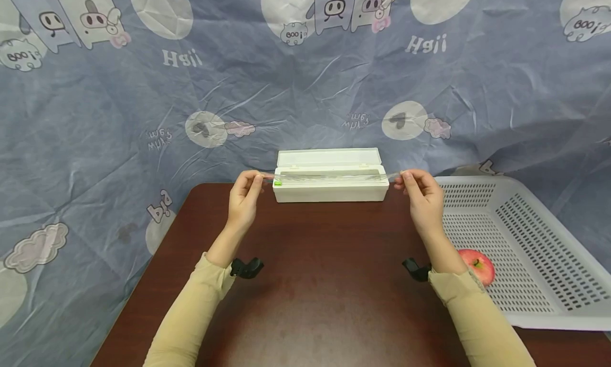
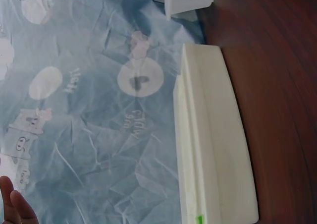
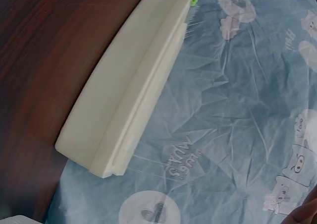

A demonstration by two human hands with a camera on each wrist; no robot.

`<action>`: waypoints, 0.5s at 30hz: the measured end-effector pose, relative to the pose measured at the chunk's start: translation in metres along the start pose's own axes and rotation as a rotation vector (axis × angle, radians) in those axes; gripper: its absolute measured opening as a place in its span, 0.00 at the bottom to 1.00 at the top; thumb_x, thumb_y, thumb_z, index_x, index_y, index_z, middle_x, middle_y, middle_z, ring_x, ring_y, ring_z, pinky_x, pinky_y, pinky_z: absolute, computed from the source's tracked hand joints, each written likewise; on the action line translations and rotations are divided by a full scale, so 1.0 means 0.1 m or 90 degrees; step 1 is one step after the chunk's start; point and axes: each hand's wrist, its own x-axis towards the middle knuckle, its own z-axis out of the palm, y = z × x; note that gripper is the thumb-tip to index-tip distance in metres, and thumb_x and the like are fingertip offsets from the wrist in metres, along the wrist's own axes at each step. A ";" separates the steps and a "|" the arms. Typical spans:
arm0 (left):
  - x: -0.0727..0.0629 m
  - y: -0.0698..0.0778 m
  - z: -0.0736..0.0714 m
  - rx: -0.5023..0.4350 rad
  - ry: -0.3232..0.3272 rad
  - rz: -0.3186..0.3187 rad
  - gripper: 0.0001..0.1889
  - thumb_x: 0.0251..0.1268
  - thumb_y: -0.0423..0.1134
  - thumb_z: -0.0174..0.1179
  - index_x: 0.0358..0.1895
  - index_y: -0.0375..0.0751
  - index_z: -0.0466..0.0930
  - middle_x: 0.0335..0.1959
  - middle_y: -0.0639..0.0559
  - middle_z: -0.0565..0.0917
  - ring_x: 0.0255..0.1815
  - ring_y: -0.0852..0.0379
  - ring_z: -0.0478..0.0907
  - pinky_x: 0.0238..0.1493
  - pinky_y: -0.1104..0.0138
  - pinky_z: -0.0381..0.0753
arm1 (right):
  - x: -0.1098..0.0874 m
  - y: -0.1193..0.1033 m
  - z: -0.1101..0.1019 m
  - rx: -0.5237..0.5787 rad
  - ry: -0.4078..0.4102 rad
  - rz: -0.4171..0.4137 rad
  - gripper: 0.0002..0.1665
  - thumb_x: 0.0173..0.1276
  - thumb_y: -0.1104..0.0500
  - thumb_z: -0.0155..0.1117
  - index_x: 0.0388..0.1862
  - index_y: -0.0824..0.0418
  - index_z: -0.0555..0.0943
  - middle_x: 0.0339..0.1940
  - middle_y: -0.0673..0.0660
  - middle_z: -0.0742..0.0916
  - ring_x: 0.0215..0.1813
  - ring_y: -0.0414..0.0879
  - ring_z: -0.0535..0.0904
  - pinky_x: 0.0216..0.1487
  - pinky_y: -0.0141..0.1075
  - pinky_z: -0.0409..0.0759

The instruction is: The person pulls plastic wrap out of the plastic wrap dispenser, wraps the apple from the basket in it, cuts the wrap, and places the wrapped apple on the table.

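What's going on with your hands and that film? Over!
Left hand and right hand: pinching clear film between them. White box: lid open. Apple in grey basket, off right, seemingly not in the way.

A thin, transparent strip of plastic film (image 1: 329, 177) stretches between the pinching left hand (image 1: 245, 198) and right hand (image 1: 424, 197). A long, white, rectangular plastic box (image 1: 331, 194), lid raised at the back, sits crosswise, a small green piece (image 1: 278, 183) near its left end.

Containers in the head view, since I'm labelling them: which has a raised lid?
The long white box: its lid stands raised, while the perforated basket holding the apple shows none.
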 end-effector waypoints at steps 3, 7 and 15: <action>-0.03 0.04 0.00 -0.011 0.010 -0.002 0.09 0.71 0.28 0.46 0.40 0.19 0.67 0.37 0.56 0.82 0.38 0.60 0.75 0.38 0.69 0.72 | -0.03 -0.04 0.00 0.005 -0.005 -0.003 0.09 0.69 0.68 0.56 0.37 0.76 0.78 0.28 0.52 0.86 0.29 0.40 0.81 0.32 0.26 0.74; -0.07 0.07 0.00 -0.025 0.013 0.002 0.08 0.71 0.25 0.46 0.39 0.16 0.65 0.35 0.53 0.81 0.37 0.59 0.75 0.38 0.70 0.71 | -0.08 -0.07 -0.01 0.012 -0.011 -0.007 0.10 0.69 0.69 0.55 0.37 0.80 0.76 0.27 0.52 0.86 0.29 0.40 0.82 0.32 0.26 0.74; -0.10 0.13 0.01 -0.017 0.010 0.022 0.08 0.70 0.25 0.46 0.39 0.17 0.66 0.35 0.57 0.80 0.37 0.61 0.75 0.38 0.69 0.71 | -0.11 -0.11 -0.02 0.017 -0.005 -0.018 0.10 0.68 0.70 0.55 0.36 0.81 0.76 0.27 0.51 0.86 0.29 0.39 0.81 0.31 0.26 0.73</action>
